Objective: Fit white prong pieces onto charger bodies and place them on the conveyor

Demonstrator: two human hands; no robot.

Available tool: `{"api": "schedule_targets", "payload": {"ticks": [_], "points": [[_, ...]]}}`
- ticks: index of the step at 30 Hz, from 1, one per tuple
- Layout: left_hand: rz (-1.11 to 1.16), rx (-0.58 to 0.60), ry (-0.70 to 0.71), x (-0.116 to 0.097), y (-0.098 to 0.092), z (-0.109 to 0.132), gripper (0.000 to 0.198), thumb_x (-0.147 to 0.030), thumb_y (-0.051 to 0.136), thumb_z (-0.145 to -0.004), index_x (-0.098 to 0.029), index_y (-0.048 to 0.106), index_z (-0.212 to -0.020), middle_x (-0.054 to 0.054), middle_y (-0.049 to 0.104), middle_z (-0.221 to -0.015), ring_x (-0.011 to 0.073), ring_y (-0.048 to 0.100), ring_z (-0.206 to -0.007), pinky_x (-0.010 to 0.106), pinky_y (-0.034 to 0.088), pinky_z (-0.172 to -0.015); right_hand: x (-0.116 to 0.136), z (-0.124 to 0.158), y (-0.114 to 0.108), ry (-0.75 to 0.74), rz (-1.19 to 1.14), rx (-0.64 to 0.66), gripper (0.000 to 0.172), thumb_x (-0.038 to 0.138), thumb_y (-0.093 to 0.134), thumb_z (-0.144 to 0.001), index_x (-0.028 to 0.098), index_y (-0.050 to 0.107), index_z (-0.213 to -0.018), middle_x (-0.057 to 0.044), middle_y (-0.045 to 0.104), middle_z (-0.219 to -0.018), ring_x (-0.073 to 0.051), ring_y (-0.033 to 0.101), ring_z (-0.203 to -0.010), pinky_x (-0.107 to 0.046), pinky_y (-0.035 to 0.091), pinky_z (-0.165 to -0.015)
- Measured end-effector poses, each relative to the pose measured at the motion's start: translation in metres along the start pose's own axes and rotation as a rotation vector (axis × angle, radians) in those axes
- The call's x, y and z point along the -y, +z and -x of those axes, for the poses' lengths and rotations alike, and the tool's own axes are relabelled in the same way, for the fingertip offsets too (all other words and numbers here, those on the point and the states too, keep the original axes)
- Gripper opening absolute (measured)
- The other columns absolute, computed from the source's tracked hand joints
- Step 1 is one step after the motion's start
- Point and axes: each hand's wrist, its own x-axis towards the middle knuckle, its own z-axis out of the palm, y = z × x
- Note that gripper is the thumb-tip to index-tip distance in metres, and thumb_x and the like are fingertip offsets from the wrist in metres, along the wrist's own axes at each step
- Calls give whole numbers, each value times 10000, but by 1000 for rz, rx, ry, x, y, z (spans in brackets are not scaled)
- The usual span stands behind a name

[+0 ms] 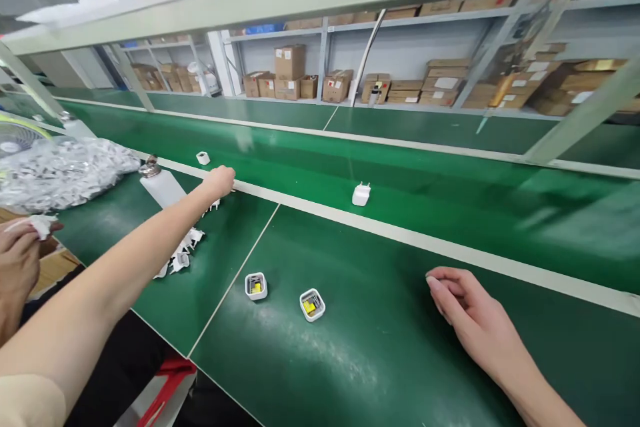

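Desk (380, 360) covered in green matting, seen from above the worker's own arms. A pale strip (400, 233) marks its far edge, and beyond it runs a green conveyor belt (450, 173). The left hand (220, 181) is stretched far out to that strip, knuckles up and fingers curled down at the edge; whether it grips anything cannot be told. Just beneath it lie small white plug parts (214, 204), and a looser line of white pieces (181, 255) trails back beside the forearm. A white bottle (161, 187) stands just left of the wrist. The right hand (463, 310) rests on the desk, fingers loosely bent and holding nothing, with bare matting all round it. One open white casing (256, 285) and a second casing (313, 305) sit between the arms, near each other and apart from both hands. On the belt a white charger (361, 194) stands alone, and a small white cube (203, 158) sits just beyond the left hand. At the far left, another person's hands (17, 260) hold something white.
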Motion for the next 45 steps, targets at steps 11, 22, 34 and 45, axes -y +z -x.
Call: {"api": "schedule_targets", "payload": {"ticks": [11,22,34,45], "points": [[999,-69,767,-156,25,165,177,-228,558,-1018,-202,729,-981,13,739,-1022,147,693,-916,247,535,-851,88,47,48,-309,-284,12,546,446,686,-950,263,456,-1410,-84,634,-1107,-192,663,-795,-329,583,-653],[652,35,782,-102,66,194,524,-248,602,-994,-217,436,-1490,140,492,-1546,306,496,-1418,438,509,-1083,108,40,62,238,-967,63,272,480,690,-953,212,637,-950,39,551,-650,-79,405,-416,-201,312,-354],[408,-63,841,-187,101,200,482,-608,660,-906,-169,634,-1106,60,676,-880,276,663,-829,408,548,-726,84,35,38,222,-930,192,264,368,820,-867,231,714,-1066,-6,665,-833,-120,607,-649,-271,558,-620],[582,36,929,-166,110,190,199,-346,613,-944,-216,656,-1088,37,639,-973,233,601,-892,393,499,-777,95,38,29,284,-959,294,185,366,753,-930,238,717,-1058,24,667,-653,-114,601,-479,-219,547,-447]]}}
